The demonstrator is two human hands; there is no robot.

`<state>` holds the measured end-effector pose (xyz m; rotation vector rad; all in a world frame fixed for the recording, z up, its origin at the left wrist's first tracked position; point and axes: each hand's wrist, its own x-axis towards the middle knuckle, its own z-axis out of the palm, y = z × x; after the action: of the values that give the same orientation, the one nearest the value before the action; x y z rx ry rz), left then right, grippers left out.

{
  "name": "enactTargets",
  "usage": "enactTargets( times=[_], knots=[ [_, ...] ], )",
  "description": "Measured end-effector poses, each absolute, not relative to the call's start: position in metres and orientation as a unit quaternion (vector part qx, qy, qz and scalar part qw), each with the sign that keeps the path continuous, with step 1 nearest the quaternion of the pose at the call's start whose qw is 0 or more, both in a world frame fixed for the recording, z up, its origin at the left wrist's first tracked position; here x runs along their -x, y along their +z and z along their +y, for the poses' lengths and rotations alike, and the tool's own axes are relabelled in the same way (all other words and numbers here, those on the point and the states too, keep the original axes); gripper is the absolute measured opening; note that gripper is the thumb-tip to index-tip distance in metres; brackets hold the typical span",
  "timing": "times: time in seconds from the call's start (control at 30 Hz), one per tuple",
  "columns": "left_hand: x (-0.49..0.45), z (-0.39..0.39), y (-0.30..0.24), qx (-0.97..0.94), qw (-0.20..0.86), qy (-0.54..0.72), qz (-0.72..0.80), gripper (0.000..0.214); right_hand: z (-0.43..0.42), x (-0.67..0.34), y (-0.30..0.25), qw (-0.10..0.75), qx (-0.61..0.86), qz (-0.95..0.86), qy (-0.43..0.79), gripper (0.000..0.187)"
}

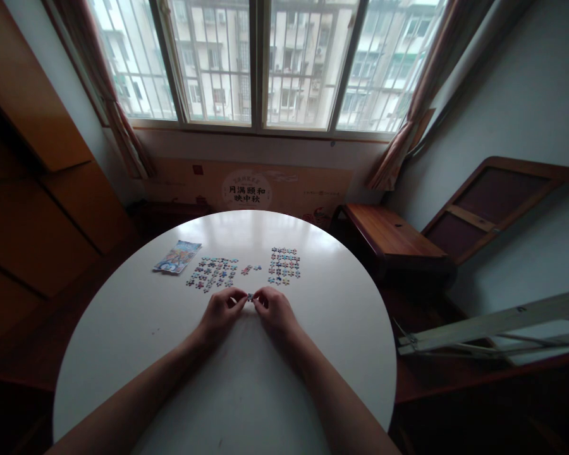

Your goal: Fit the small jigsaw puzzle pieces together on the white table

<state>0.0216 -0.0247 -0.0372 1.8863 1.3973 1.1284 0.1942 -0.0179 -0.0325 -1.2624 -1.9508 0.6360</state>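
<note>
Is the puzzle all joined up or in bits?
Mostly in bits: gaps show among the pieces, and a small bit is between the left hand and right hand.

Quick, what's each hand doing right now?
Left hand: closed, pinching a jigsaw puzzle piece.
Right hand: closed, pinching the same jigsaw puzzle piece.

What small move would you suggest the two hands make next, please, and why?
Perhaps press the puzzle bit gently from both sides, to test whether it holds together: the left hand and right hand pinch it from opposite sides, and it is too small to tell whether it is one piece or two.
</note>
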Motion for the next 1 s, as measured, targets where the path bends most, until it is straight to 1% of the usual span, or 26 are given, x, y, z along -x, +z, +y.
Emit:
enactTargets(
  times=[0.53, 1.0],
  knots=[
    [-0.0216, -0.0244, -0.0372, -0.713, 0.239, 0.423, 0.505, 0.019, -0.0184, -0.1941, -0.0309, 0.357, 0.491, -0.752, 0.255, 0.008],
    [-0.0218, -0.0244, -0.0364, -0.712, 0.258, 0.412, 0.507, 0.019, -0.0197, -0.1943, -0.0287, 0.34, 0.504, -0.753, 0.252, 0.008]
  ],
)
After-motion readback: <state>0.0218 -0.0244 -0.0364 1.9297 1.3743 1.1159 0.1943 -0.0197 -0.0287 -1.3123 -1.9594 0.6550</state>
